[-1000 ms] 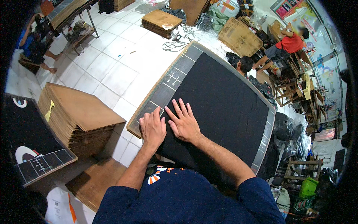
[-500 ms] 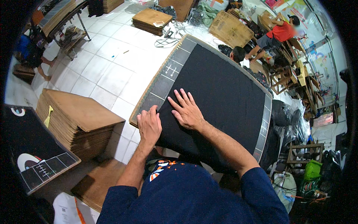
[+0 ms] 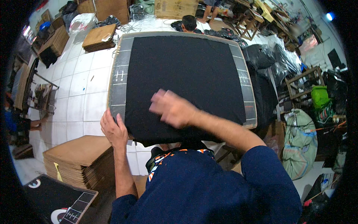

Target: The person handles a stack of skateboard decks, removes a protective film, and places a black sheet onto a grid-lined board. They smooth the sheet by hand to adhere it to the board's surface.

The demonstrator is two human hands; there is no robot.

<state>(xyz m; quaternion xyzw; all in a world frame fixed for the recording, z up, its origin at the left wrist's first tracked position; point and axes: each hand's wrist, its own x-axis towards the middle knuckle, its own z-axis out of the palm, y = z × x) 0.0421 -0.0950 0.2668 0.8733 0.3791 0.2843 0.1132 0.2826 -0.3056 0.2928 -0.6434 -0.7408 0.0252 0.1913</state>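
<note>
A large piece of black fabric (image 3: pixel 182 74) lies over a flat board (image 3: pixel 118 89) in front of me, its near edge hanging past the board's front. The board's grey side strips, marked with white lines, show left and right of the cloth. At the near left corner, my left hand (image 3: pixel 113 130) rests along the board's edge, fingers stretched out and thumb apart. My right hand (image 3: pixel 175 109) is over the left-middle part of the fabric. Motion smears its fingers, and I cannot tell whether it touches the cloth.
Left of me stands a tall stack of brown boards (image 3: pixel 78 149), with a black printed panel (image 3: pixel 48 194) nearer. Another board stack (image 3: pixel 99 36) sits on the tiled floor. A person's head (image 3: pixel 189 23) shows beyond the far edge. Bags (image 3: pixel 300 145) and a wooden frame (image 3: pixel 305 82) are at right.
My view has turned to the right, so the board looks squarer. My right hand has gone from flat on the cloth to a blur. My left hand now lies at the board's left edge.
</note>
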